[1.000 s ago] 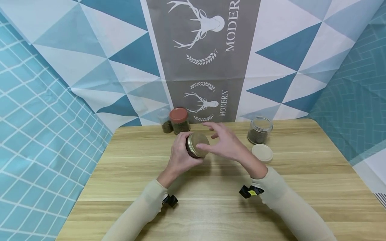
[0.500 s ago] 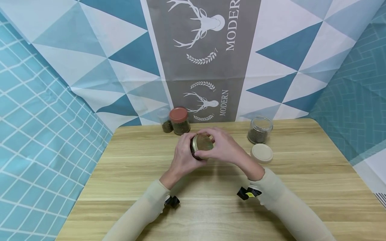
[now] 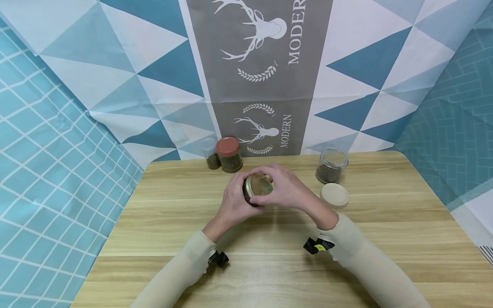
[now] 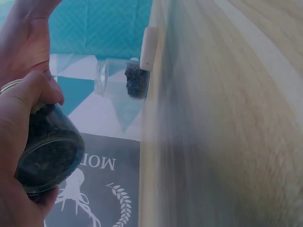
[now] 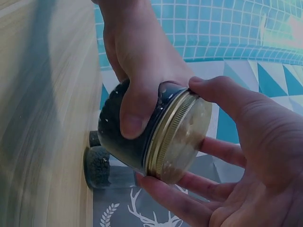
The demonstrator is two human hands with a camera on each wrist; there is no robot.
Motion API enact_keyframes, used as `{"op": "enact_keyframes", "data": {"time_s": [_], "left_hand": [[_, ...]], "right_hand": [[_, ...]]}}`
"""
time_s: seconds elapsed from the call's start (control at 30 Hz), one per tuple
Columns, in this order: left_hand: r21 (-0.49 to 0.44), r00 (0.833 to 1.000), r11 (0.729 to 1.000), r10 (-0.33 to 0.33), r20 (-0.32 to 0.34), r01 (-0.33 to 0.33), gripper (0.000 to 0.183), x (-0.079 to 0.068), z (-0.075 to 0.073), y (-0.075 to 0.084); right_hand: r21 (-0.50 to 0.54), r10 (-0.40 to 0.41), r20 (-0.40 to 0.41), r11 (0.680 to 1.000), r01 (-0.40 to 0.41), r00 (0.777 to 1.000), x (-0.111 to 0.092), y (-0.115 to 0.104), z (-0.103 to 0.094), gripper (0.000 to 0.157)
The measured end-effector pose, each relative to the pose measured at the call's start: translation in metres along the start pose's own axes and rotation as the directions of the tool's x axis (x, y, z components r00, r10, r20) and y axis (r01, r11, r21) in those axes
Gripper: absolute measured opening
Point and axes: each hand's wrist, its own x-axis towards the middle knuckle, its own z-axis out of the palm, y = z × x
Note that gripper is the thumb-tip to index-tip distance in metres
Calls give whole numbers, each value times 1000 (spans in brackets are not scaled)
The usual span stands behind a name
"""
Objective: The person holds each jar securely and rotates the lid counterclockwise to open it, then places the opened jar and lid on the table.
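**Gold-lidded jar (image 5: 111, 116) held tilted above the bench (image 3: 369, 252)**

White capitals reading "MODERN" (image 3: 295, 34) run sideways on the grey wall panel (image 3: 215, 64), printed twice beside stag heads (image 3: 265, 30) and leafy sprigs (image 3: 257, 73). The left wrist view catches only part of the word, upside down. A yellow tag (image 3: 320, 247) on the right wrist strap (image 3: 326, 244) is too small to read.

The left hand (image 3: 236, 199) grips the jar's glass body; the right hand (image 3: 283, 188) pinches the rim of its gold lid (image 5: 184, 137) between thumb and fingertips, spread around opposite edges. The right wrist view alone makes out the lid's ribbed band. The left wrist view instead shows the jar's glass underside and dark contents.

Only the head view has the whole layout: a red-lidded jar (image 3: 229, 155) and a small clear container (image 3: 211, 156) side by side at the rear left, and an uncapped glass jar (image 3: 331, 167) at the rear right with a cream lid (image 3: 334, 195) just in front.
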Motion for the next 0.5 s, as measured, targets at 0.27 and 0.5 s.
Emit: {"op": "enact_keyframes", "data": {"time_s": [0.27, 0.5], "left_hand": [[-37, 989, 996, -73, 128, 78, 96, -1, -5, 1], [-88, 956, 980, -151, 253, 178, 94, 0, -9, -1]], "right_hand": [[-50, -92, 62, 994, 95, 994, -3, 4, -3, 68], [-65, -145, 105, 986, 152, 984, -7, 3, -5, 71]]}}
